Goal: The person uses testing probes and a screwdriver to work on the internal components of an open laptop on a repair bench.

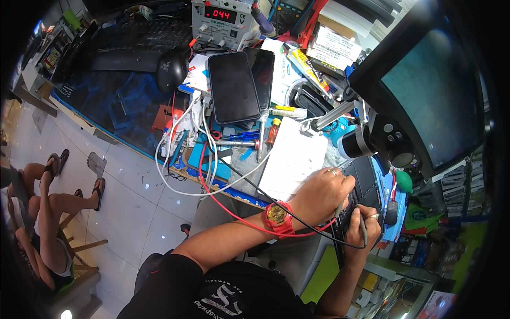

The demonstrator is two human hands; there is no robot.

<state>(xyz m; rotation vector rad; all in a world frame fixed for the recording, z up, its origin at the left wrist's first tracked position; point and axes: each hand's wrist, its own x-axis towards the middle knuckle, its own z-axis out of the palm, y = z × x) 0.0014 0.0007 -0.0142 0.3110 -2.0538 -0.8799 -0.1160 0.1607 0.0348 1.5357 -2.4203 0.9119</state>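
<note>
My left hand (321, 192), with a red watch (279, 219) on its wrist, is closed on a grey test probe (338, 210) wired to a red lead (234, 215). Just beside it, my right hand (362, 228) pinches a second grey test probe (364, 234), from which a black lead (297, 217) runs back across my left forearm. Both hands are close together over a flat black holder or device (362, 178), under the lens of a microscope (357, 142). Whatever the probe tips touch is hidden by my fingers.
A microscope screen (433, 93) looms at the right. A white sheet (292, 159) lies left of my hands. Beyond it are a phone (234, 87), screwdrivers (273, 133), white cables (159, 154) and a power supply (220, 26). Another person's legs (69, 199) show at left.
</note>
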